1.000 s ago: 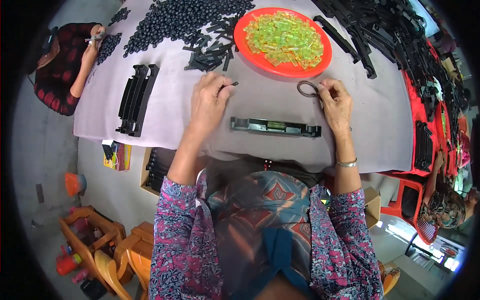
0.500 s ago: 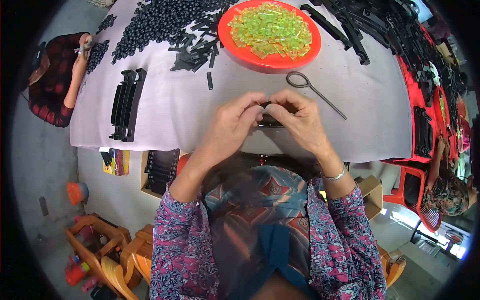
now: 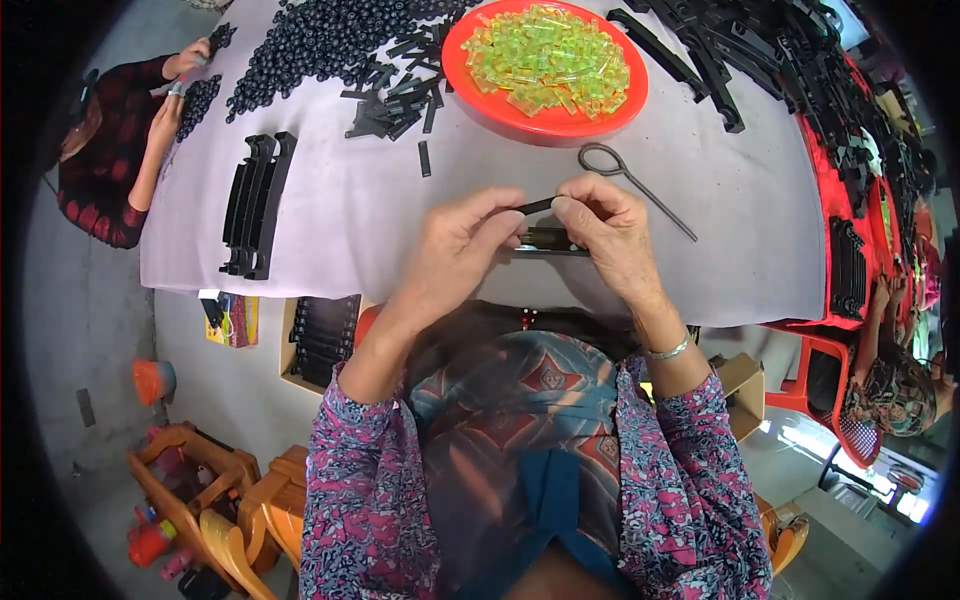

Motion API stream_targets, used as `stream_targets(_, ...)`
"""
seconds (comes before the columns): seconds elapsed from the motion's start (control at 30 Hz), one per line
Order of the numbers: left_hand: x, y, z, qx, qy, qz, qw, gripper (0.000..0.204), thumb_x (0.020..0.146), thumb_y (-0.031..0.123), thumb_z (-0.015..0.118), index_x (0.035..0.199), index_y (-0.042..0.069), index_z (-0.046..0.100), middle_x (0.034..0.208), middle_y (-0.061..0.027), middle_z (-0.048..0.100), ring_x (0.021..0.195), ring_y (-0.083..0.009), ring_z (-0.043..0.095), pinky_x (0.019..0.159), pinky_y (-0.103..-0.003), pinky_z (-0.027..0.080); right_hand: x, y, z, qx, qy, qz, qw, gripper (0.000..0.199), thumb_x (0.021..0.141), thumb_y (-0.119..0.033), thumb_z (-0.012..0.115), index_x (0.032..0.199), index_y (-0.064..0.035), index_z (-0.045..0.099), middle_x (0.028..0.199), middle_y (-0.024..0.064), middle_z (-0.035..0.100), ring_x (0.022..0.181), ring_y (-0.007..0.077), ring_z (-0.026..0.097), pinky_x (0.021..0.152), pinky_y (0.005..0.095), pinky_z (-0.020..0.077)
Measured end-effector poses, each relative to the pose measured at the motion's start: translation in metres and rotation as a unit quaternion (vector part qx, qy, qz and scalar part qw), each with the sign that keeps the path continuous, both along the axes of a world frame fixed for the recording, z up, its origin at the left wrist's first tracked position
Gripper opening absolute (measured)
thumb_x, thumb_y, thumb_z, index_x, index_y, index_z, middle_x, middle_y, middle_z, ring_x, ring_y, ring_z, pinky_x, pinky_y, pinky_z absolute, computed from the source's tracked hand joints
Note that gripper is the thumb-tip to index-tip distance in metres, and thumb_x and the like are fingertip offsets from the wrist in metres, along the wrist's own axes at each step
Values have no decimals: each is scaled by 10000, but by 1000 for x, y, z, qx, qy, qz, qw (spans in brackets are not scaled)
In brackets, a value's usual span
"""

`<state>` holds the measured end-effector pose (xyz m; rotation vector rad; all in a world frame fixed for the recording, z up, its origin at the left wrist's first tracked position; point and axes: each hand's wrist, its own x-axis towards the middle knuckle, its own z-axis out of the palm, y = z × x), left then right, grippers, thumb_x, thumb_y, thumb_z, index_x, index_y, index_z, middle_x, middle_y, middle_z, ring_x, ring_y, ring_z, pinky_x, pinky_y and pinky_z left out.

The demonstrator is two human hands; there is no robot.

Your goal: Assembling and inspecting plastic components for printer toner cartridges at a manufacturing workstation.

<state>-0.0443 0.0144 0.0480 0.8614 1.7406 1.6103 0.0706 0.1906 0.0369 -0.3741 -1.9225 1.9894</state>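
Note:
A short, thin black strip is stretched between my two hands over the near middle of the table. My left hand pinches its left end between thumb and fingers. The right end sits in the pinch of my right hand. Just below the strip is a long black plastic part with a clear, greenish middle; its ends are hidden by my fingers, and I cannot tell whether it lies on the cloth or is held. To the right of my right hand lies a dark metal rod with a loop at one end.
A red tray heaped with clear yellow-green pieces stands beyond my hands. Loose black strips and a pile of round black beads lie left of it. Black slotted parts rest further left. Long black frames crowd the right. A person works at the left edge.
My hands have moved slightly apart, so the black strip and the part below show more. At the left, the other person's hands have shifted toward the beads.

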Motion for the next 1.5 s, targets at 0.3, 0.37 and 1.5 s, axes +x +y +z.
stream_targets(0.3, -3, -1, -3, 24, -123, 34, 992, 215, 1014, 149, 651, 1134, -16, 719, 911, -41, 720, 779, -78, 636, 679, -227, 503, 2, -4, -1, 27, 20, 5, 999, 54, 959, -37, 696, 1000, -7, 682, 807, -42, 622, 727, 20, 533, 627, 213, 448)
stream_targets(0.37, -5, -2, -4, 27, -107, 27, 994, 194, 1001, 126, 664, 1130, -6, 725, 894, -30, 709, 778, -83, 638, 676, -227, 502, 2, -4, -2, 27, 22, 9, 999, 67, 955, -35, 699, 1013, -5, 682, 823, -39, 631, 729, 18, 537, 624, 211, 448)
stream_targets(1.5, 3, -1, -25, -64, 373, -8, 926, 355, 705, 127, 841, 1015, 17, 707, 870, -121, 560, 845, -327, 586, 721, -421, 469, 24, -12, 4, 100, -101, -125, 982, 47, 878, -20, 742, 909, -19, 706, 742, -42, 642, 632, 3, 498, 556, 212, 419)
